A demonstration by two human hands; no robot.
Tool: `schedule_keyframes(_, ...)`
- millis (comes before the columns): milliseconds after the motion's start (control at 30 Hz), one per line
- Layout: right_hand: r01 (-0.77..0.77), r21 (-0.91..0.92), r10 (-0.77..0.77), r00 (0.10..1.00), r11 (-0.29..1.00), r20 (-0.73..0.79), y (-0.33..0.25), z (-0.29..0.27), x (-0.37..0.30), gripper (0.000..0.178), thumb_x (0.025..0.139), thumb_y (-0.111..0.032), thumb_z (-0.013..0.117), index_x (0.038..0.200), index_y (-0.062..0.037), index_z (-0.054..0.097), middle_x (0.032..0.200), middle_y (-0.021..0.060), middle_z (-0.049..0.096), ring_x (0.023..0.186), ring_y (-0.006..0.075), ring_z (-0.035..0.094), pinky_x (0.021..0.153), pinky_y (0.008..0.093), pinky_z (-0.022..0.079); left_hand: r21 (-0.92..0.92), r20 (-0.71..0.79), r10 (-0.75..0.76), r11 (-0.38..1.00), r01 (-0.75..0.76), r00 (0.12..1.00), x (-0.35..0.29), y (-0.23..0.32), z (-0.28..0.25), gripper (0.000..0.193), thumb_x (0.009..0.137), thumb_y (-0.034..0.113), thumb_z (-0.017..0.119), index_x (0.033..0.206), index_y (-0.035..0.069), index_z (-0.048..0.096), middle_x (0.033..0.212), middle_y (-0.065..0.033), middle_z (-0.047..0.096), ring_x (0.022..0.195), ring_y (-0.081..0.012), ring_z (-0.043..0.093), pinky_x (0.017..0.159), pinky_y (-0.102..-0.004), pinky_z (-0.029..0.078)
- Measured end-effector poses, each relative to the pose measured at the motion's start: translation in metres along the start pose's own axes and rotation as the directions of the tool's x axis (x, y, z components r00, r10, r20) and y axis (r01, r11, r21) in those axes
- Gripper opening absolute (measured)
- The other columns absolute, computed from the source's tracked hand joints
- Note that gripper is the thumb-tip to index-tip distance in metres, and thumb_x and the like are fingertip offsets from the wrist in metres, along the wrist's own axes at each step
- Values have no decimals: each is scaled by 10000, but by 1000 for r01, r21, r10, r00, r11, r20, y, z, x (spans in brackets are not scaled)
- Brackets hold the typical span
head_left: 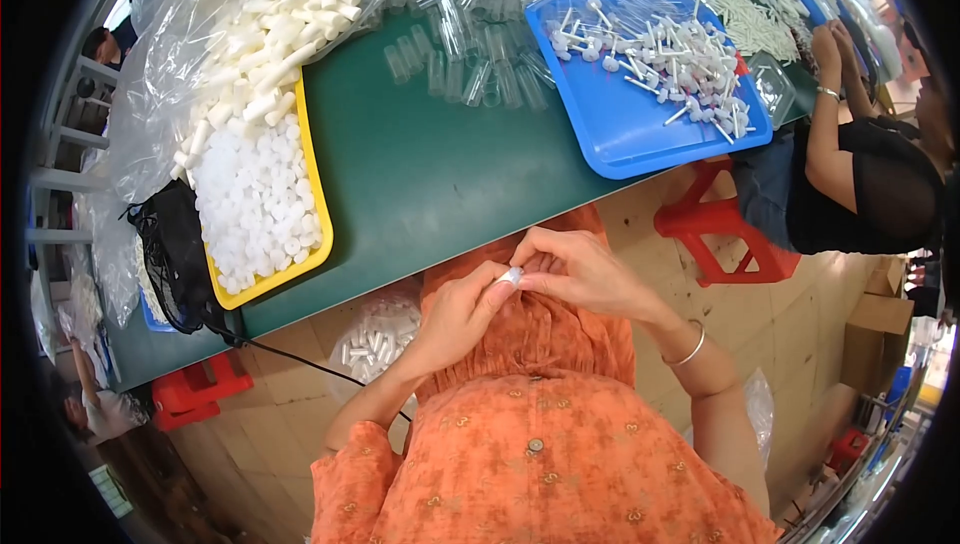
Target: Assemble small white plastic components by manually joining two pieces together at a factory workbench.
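Observation:
Over my lap, just off the table's near edge, both hands meet at a small white plastic piece [513, 275]. My left hand [462, 312] pinches it, thumb and fingers closed. My right hand [580, 272] is closed on its other side, fingertips pressed to it. The fingers cover most of the piece, so its full shape is hidden. To the left, a yellow tray [322, 206] holds small white caps [255, 206] and white foam-like cylinders [270, 69]. At the right, a blue tray [625, 139] carries white sticks with rounded translucent heads [690, 69].
Clear tubes [470, 59] lie across the back of the green table [430, 169]. A black mesh pouch [165, 244] hangs by the yellow tray. Below stand red stools [725, 234] and a bag of white cylinders [375, 342]. A co-worker [850, 159] sits at the right.

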State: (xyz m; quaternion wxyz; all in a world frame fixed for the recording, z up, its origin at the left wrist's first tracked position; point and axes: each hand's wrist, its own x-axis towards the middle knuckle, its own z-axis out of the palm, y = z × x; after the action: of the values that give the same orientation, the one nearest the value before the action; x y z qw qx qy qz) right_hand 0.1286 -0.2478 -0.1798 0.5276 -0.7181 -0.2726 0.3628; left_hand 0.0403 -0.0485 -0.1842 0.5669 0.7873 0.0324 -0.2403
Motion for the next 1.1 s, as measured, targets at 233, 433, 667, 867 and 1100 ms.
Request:
schedule_keyframes(233, 169, 584, 179, 853, 794, -491, 62, 92, -24, 169, 1020, -170, 520, 1116, -31, 508, 933, 45, 600, 820, 99, 618, 672, 238, 511, -698, -230, -73, 707, -112, 970, 34, -33, 53, 266, 965, 237, 634, 1068, -4, 590, 944, -38, 628, 785, -75, 567, 695, -242, 493)
schedule_keyframes(433, 138, 918, 314, 912, 373, -265, 41, 99, -7, 320, 1072, -365, 355, 1120, -82, 496, 811, 8, 507, 582, 97, 458, 523, 230, 364, -758, -91, -229, 647, 82, 969, 48, -25, 48, 369, 956, 290, 639, 1132, -31, 591, 994, -86, 650, 670, -57, 541, 553, -225, 481)
schedule_keyframes(667, 97, 992, 294, 953, -80, -70, 31, 85, -3, 337, 1071, -389, 326, 966, -112, 486, 663, -41, 397, 474, 79, 290, 456, 244, 249, -876, 73, -177, 459, 148, 982, 45, -12, 29, 342, 1024, 262, 491, 1199, -15, 589, 1184, -146, 651, 1046, -186, 614, 924, -313, 499)
schedule_keyframes(867, -14, 980, 303, 952, 200, -48, 48, 60, -9, 354, 1068, -395, 335, 1032, -86, 505, 637, -60, 368, 470, 41, 271, 453, 213, 245, -905, 36, -151, 414, 97, 988, 47, -19, 33, 304, 1010, 205, 516, 1201, -18, 597, 1199, -138, 641, 1122, -204, 591, 993, -353, 459)
schedule_keyframes(1100, -111, 985, 196, 971, -131, 136, 51, 62, -11, 375, 1068, -377, 350, 1046, -66, 558, 621, -67, 340, 458, 41, 227, 433, 197, 207, -928, 73, -116, 356, 110, 991, 49, -20, 32, 327, 1001, 221, 528, 1241, 4, 578, 1243, -122, 615, 1172, -218, 571, 1025, -397, 454)
